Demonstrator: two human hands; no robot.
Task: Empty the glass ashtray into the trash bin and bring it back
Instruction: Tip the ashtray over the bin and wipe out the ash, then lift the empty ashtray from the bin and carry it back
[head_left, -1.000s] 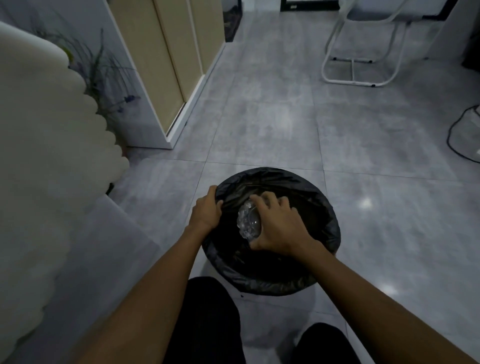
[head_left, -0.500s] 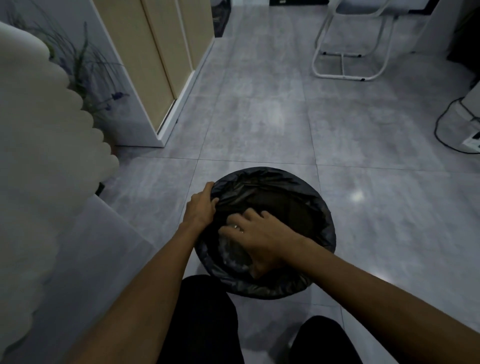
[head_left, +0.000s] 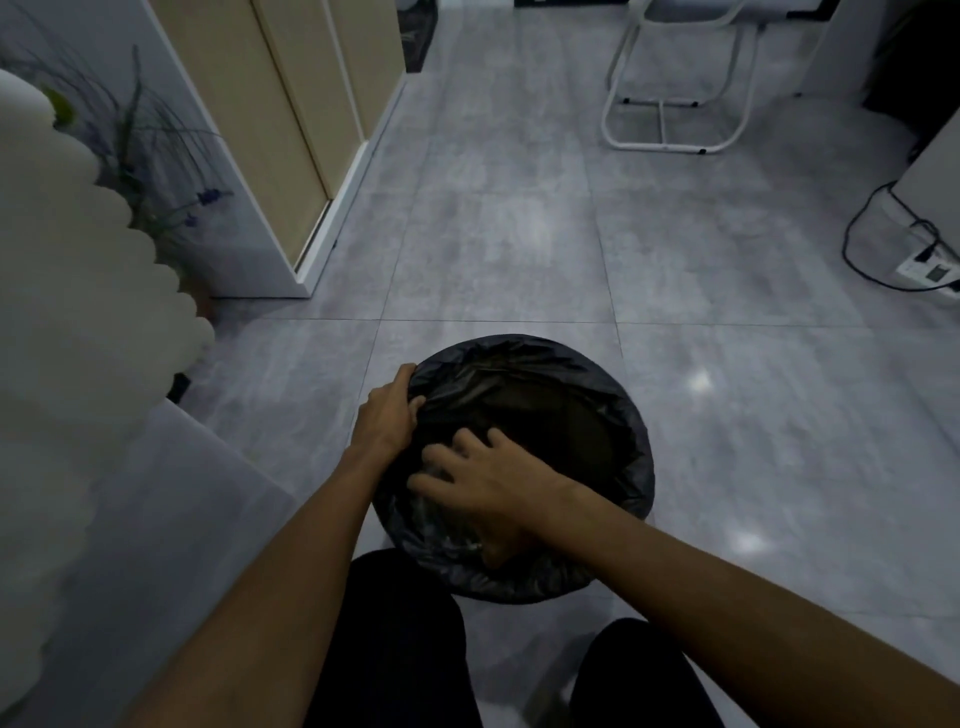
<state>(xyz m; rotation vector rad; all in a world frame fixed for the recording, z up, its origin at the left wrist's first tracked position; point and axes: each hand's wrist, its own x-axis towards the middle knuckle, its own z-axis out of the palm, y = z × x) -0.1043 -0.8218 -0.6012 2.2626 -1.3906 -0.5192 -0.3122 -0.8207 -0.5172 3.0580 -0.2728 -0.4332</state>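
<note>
A round trash bin (head_left: 618, 410) lined with a black bag stands on the grey tile floor in front of my knees. My left hand (head_left: 387, 415) grips the bag's rim at the bin's left edge. My right hand (head_left: 488, 488) reaches down inside the bin, palm down, fingers spread over the glass ashtray (head_left: 441, 519). Only a faint clear glint of the ashtray shows below my fingers; most of it is hidden by the hand and the dark bag.
A pale scalloped cushion (head_left: 78, 312) and grey seat edge lie to my left. A wooden-doored cabinet (head_left: 291, 130) stands at the back left with a plant (head_left: 150, 156) beside it. A white chair frame (head_left: 670, 104) is at the back, a power strip (head_left: 924, 270) with cables at right.
My right hand has turned the ashtray over and sunk lower into the bin, so the glass went from plainly visible to nearly hidden. My left hand kept its hold on the rim.
</note>
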